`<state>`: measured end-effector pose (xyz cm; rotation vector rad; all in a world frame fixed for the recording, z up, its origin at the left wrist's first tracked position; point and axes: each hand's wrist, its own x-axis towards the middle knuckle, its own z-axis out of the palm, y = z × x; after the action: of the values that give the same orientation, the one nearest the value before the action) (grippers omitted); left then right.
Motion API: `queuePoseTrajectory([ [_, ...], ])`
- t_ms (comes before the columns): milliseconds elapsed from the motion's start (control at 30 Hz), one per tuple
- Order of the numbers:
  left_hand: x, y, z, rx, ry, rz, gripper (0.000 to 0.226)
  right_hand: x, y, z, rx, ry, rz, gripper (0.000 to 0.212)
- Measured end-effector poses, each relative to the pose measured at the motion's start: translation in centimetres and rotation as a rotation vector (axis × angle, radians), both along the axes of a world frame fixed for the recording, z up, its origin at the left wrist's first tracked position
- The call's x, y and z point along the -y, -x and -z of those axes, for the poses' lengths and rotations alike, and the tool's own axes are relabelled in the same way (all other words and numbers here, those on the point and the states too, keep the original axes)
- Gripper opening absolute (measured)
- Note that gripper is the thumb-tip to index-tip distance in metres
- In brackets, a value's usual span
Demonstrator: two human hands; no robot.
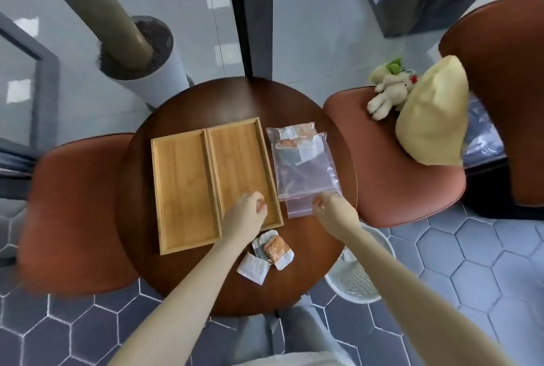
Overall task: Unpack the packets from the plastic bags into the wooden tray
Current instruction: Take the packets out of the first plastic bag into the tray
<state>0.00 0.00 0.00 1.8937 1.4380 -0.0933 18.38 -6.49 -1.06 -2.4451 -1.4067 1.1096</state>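
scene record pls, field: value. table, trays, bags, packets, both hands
table: round, dark wood
trays: two wooden trays side by side, both empty
bags: clear plastic bags overlapping, right of the trays, packets still inside at the far end
loose packets: small pile on the table at its near edge, outside the trays
left hand: over the near corner of the right tray, fingers curled, grip unclear
right hand: at the near edge of the bags, apparently pinching it
off table: basket on the floor

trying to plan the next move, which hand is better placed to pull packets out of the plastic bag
Right. The right hand already sits at the near end of the plastic bag, while the left hand hovers over the wooden tray, better suited to receiving packets.
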Motion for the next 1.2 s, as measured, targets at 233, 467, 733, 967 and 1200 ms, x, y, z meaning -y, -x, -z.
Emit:
queuePoseTrajectory([
  [233,1.1,-3.4,3.4,0.030,-0.143,0.073,0.048,-0.1,-1.1,2.6,0.013,-0.259,0.414,0.049],
  [467,1.7,-4.4,5.4,-0.044,-0.304,0.171,0.035,-1.1,-1.9,4.7,-0.559,-0.157,1.020,0.035],
  [733,0.9,-4.5,5.6,-0.001,-0.425,0.211,0.030,-1.2,-2.0,3.2,-0.916,-0.175,1.177,0.014],
  [967,0.4,-5.3,2.8,0.241,-0.396,0.061,0.032,-3.7,-1.0,0.2,-1.118,-0.269,1.175,0.011],
  [1200,-1.0,-5.9,-2.2,0.476,-0.416,-0.166,0.024,-6.8,0.1,-5.3,-1.193,-0.441,0.912,0.023],
])
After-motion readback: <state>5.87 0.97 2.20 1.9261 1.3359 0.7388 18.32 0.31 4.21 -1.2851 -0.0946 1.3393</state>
